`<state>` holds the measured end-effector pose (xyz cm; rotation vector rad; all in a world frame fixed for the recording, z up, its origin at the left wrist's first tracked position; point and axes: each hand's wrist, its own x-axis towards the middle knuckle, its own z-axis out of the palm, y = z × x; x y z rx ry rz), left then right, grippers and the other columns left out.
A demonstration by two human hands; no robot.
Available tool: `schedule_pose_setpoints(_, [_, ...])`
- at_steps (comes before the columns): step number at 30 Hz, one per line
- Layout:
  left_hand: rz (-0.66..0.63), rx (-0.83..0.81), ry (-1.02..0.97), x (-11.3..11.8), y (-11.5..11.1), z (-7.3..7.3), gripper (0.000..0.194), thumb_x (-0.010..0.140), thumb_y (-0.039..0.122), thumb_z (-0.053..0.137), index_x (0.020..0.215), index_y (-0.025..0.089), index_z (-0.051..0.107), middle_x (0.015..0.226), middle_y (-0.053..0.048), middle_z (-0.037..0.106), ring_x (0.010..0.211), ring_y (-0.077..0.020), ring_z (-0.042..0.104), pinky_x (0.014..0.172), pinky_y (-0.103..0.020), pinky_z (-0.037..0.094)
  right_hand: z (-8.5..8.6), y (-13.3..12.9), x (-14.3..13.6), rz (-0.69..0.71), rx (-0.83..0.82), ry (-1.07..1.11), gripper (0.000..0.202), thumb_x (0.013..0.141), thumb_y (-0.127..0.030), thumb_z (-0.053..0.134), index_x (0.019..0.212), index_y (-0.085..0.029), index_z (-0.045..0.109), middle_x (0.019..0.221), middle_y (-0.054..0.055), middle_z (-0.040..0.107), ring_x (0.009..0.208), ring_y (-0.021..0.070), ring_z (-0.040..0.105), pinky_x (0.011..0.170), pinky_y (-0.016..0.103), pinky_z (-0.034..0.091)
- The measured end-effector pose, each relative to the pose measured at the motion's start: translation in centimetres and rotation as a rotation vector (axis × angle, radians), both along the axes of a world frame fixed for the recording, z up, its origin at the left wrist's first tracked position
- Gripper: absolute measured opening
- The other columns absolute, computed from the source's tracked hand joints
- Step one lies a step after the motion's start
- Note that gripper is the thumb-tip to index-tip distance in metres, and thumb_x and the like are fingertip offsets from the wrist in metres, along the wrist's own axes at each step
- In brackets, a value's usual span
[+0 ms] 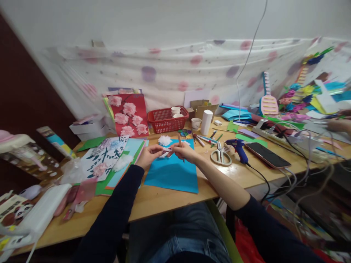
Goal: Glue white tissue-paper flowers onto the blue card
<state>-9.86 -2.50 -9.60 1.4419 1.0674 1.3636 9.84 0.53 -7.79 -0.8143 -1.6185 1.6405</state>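
Over a blue sheet of paper (172,179), my left hand (149,155) pinches a small white piece, perhaps tissue paper (166,150). My right hand (184,150) meets it there, its fingertips at the other edge of the piece. A thin brown stick (179,139), like a pencil or brush handle, is held upright between the right fingers; its tip is too small to make out. Just behind the hands lies a fluffy white paper flower (164,140). Part of another pale piece is hidden behind my right hand.
Scissors (220,155), a blue glue gun (238,148) and a phone (267,154) lie to the right. Behind stand a red basket (164,126), a paper cup (195,123) and a white roll (206,122). Painted paper (102,157) lies left. Another person's hand (338,125) shows far right.
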Motion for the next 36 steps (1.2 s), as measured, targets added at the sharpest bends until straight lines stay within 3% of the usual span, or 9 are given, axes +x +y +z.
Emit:
schedule_pose_setpoints(8, [0.043, -0.052, -0.008, -0.07, -0.19, -0.1, 0.042, 0.053, 0.048, 0.088, 0.073, 0.015, 0.073, 0.072, -0.005, 0.075, 0.074, -0.0235, 0.071, 0.079, -0.038, 0.056, 0.13, -0.52, 0.11, -0.003, 0.07, -0.026, 0.016, 0.07, -0.031, 0.065, 0.076, -0.017, 0.068, 0.066, 0.001, 0.073, 0.038, 0.006, 0.031, 0.036, 0.023, 0.019])
schedule_pose_setpoints(16, [0.099, -0.046, -0.02, -0.03, -0.23, 0.04, 0.042, 0.048, 0.043, 0.091, 0.066, 0.016, 0.063, 0.068, -0.003, 0.073, 0.069, -0.0197, 0.07, 0.075, -0.035, 0.056, -0.05, -0.6, 0.2, 0.002, 0.171, -0.095, 0.017, 0.072, -0.032, 0.066, 0.078, -0.017, 0.072, 0.069, 0.0, 0.073, 0.039, 0.0056, 0.032, 0.037, 0.022, 0.021])
schedule_pose_setpoints(29, [0.001, -0.057, -0.027, -0.11, -0.18, -0.24, 0.055, 0.052, 0.031, 0.089, 0.098, 0.014, 0.064, 0.083, -0.007, 0.076, 0.081, -0.0235, 0.074, 0.082, -0.039, 0.057, 0.0, -0.65, 0.25, 0.027, 0.155, -0.071, 0.025, 0.076, -0.028, 0.056, 0.088, -0.015, 0.074, 0.071, 0.002, 0.075, 0.039, 0.0064, 0.032, 0.037, 0.022, 0.023])
schedule_pose_setpoints(36, [0.016, -0.049, -0.027, -0.16, -0.19, -0.38, 0.054, 0.06, 0.039, 0.085, 0.103, 0.014, 0.064, 0.088, -0.009, 0.076, 0.085, -0.024, 0.073, 0.086, -0.04, 0.056, -0.19, -0.32, 0.17, 0.06, 0.166, -0.075, 0.033, 0.083, -0.037, 0.053, 0.092, -0.014, 0.074, 0.072, 0.006, 0.076, 0.038, 0.0065, 0.03, 0.036, 0.023, 0.022])
